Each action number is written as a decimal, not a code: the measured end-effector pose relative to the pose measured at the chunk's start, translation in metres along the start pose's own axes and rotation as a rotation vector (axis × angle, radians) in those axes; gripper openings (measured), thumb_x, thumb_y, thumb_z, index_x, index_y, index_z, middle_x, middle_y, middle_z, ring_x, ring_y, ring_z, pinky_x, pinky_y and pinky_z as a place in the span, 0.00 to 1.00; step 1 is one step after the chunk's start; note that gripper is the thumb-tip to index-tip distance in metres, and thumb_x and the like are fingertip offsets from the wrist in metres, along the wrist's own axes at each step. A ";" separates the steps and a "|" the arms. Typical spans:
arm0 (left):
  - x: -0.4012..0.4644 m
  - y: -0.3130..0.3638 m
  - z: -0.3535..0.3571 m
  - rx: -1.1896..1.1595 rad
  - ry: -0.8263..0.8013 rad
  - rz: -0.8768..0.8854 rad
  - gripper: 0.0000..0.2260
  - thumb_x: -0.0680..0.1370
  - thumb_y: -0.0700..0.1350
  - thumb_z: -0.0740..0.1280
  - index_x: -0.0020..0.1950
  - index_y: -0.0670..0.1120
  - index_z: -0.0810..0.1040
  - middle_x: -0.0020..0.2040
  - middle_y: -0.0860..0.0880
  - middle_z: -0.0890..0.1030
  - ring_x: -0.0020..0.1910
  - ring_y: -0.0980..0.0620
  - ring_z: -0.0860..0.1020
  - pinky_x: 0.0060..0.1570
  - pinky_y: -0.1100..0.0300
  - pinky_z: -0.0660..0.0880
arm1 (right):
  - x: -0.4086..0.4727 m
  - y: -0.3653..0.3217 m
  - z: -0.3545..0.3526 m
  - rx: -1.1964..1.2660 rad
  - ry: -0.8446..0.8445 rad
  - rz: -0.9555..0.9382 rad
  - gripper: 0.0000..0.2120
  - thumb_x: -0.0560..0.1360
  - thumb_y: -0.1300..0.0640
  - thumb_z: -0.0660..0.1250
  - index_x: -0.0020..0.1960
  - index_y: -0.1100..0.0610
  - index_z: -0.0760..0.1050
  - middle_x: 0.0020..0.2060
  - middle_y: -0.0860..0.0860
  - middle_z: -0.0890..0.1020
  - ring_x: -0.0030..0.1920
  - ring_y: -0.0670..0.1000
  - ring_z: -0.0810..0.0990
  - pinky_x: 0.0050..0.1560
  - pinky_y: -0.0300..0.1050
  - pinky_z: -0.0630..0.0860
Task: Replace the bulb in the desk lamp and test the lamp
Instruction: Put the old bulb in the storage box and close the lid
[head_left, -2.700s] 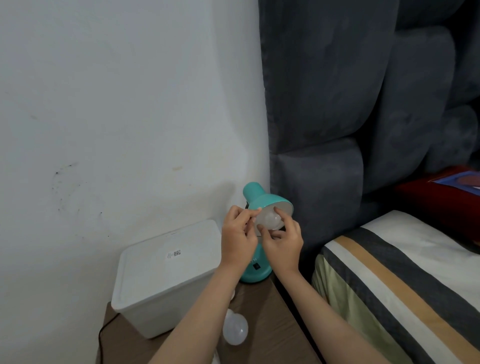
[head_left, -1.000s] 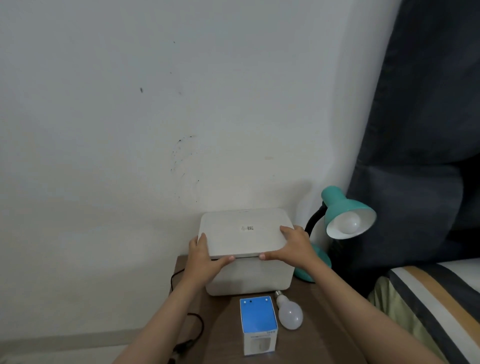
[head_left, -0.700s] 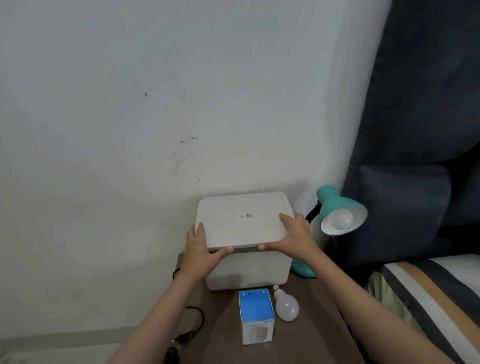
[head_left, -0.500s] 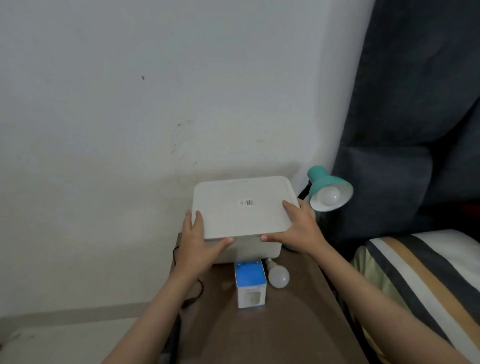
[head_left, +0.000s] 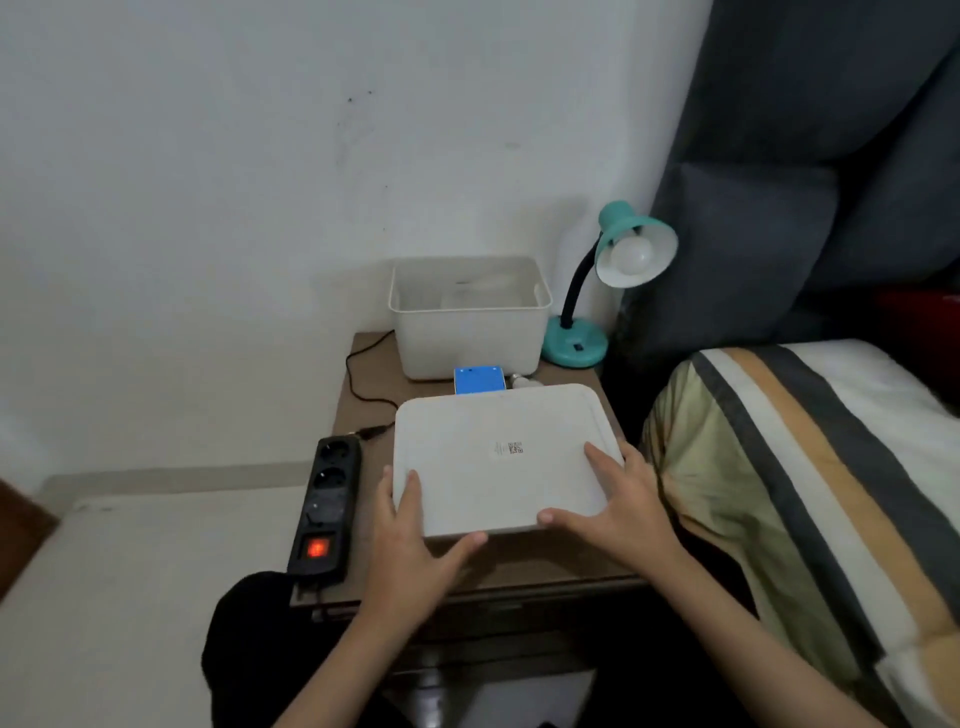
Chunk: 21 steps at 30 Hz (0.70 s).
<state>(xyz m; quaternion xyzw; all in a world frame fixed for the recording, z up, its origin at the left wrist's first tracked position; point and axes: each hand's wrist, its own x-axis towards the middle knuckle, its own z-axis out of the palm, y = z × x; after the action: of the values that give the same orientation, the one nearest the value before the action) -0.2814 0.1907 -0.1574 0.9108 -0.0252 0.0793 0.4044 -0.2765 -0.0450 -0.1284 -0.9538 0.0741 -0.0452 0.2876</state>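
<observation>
A teal desk lamp (head_left: 613, 270) stands at the back right of the brown bedside table (head_left: 519, 566), with a white bulb (head_left: 631, 254) in its shade, unlit. I hold a white box lid (head_left: 493, 457) flat over the table's front. My left hand (head_left: 410, 540) grips its near left corner, thumb under the edge. My right hand (head_left: 618, 509) grips its near right corner. The open white storage box (head_left: 467, 317) sits at the back. A blue bulb carton (head_left: 479, 380) and a loose white bulb (head_left: 524, 383) peek out behind the lid.
A black power strip (head_left: 324, 512) with a glowing red switch lies along the table's left edge, a black cable (head_left: 363, 384) running back from it. A bed with a striped cover (head_left: 810, 493) and a dark padded headboard (head_left: 810, 156) stand close on the right.
Both hands let go of the bulb in the lamp, took hold of the box lid, lifted it off the box and brought it toward me over the table's front. The box now stands open.
</observation>
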 end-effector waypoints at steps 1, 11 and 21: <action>-0.010 -0.004 0.003 0.004 -0.018 -0.026 0.45 0.65 0.59 0.74 0.74 0.44 0.57 0.76 0.44 0.51 0.75 0.48 0.52 0.70 0.57 0.56 | -0.008 0.006 0.006 0.004 -0.012 0.011 0.61 0.48 0.20 0.62 0.72 0.55 0.64 0.72 0.57 0.61 0.71 0.58 0.58 0.71 0.51 0.59; -0.036 -0.032 0.025 0.086 -0.135 -0.108 0.42 0.63 0.60 0.75 0.69 0.41 0.64 0.71 0.41 0.60 0.70 0.42 0.59 0.68 0.53 0.62 | -0.032 0.035 0.055 0.056 -0.139 0.111 0.57 0.50 0.24 0.66 0.72 0.54 0.63 0.72 0.56 0.59 0.71 0.58 0.55 0.71 0.50 0.58; -0.013 -0.044 0.033 0.158 -0.160 -0.090 0.39 0.62 0.63 0.74 0.65 0.44 0.66 0.71 0.42 0.57 0.70 0.41 0.57 0.68 0.50 0.61 | -0.017 0.044 0.069 0.009 -0.110 0.114 0.49 0.56 0.24 0.63 0.69 0.50 0.65 0.72 0.56 0.57 0.72 0.58 0.54 0.72 0.54 0.59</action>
<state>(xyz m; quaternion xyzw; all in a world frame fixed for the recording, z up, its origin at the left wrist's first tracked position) -0.2850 0.1961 -0.2134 0.9434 -0.0100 -0.0100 0.3313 -0.2895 -0.0414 -0.2111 -0.9478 0.1120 0.0234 0.2976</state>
